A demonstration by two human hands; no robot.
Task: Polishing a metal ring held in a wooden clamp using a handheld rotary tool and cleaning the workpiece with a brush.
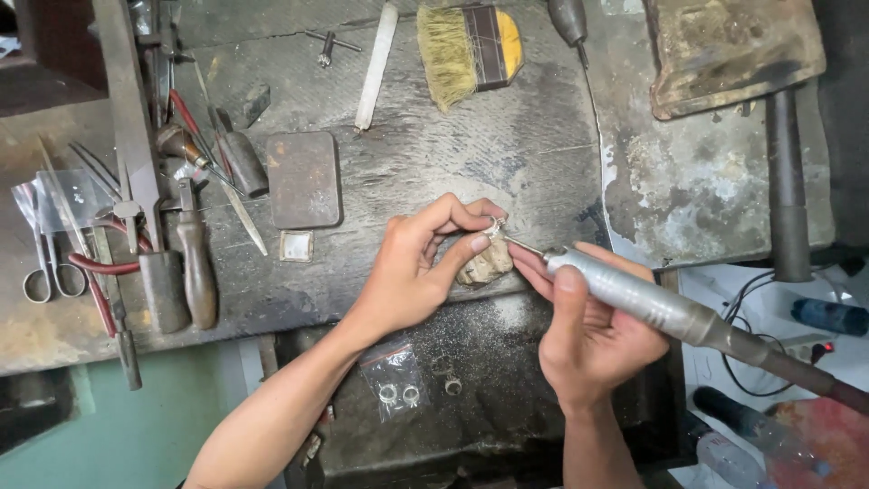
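Observation:
My left hand (421, 267) pinches a small silver ring (495, 225) between thumb and forefinger, resting it on a worn wooden bench peg (484, 265). A silver rotary handpiece (634, 294) lies in the grip of my right hand (588, 335); its thin bit touches the ring from the right. A dark flexible shaft (806, 376) runs from the handpiece off to the lower right.
A dark, worn workbench (507, 136) holds a flat brush (466, 50), a white stick (376, 63), a metal plate (303, 178), files and pliers (186, 254) and scissors (45, 263) at left. A small clear bag with rings (396, 380) lies in the tray below.

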